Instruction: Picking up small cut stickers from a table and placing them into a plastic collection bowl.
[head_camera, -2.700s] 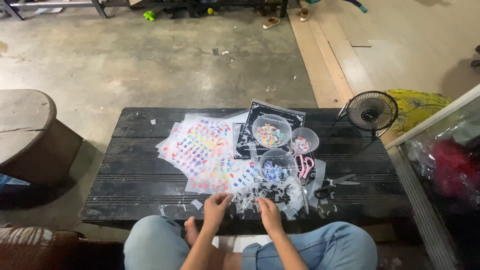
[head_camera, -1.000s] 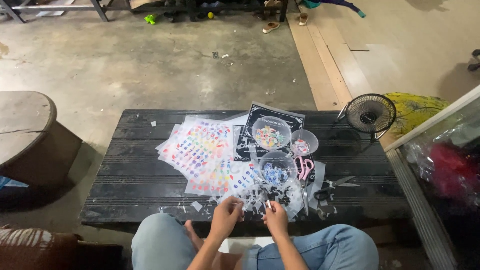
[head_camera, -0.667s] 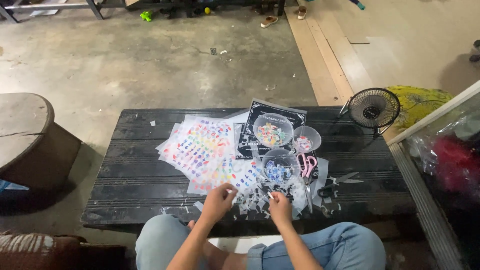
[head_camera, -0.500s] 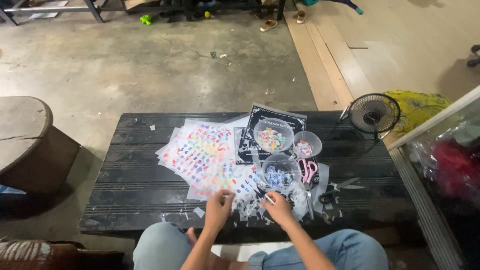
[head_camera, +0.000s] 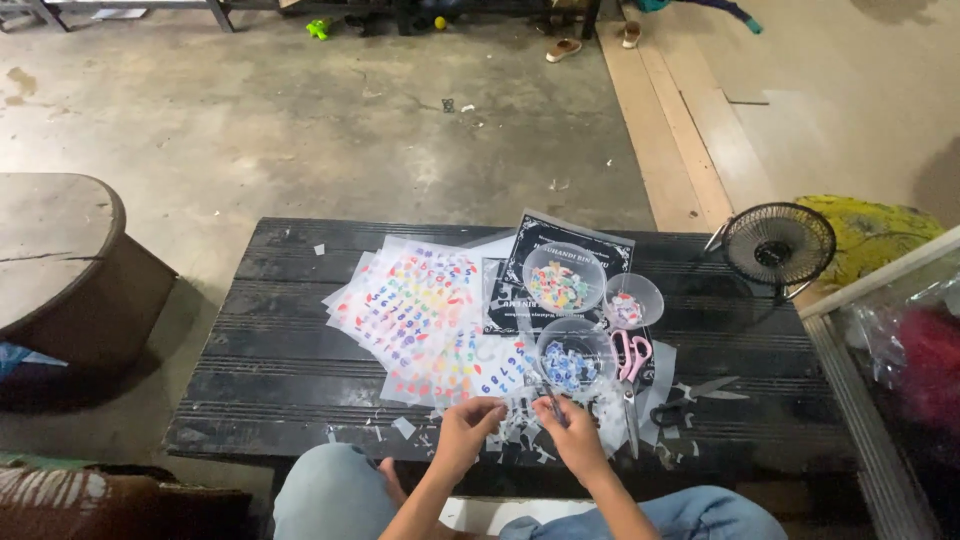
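From my head camera, low in the centre of the frame, my left hand (head_camera: 468, 432) pinches a small clear sticker scrap (head_camera: 497, 420) above the black table (head_camera: 270, 370). My right hand (head_camera: 573, 438) grips thin tweezers (head_camera: 552, 402) beside it. Coloured sticker sheets (head_camera: 420, 310) and a clear bowl (head_camera: 575, 352) lie just above.

head cam | on the person's head | looks steeply down, forward | bench (head_camera: 280, 350) near, floor (head_camera: 300, 130) beyond
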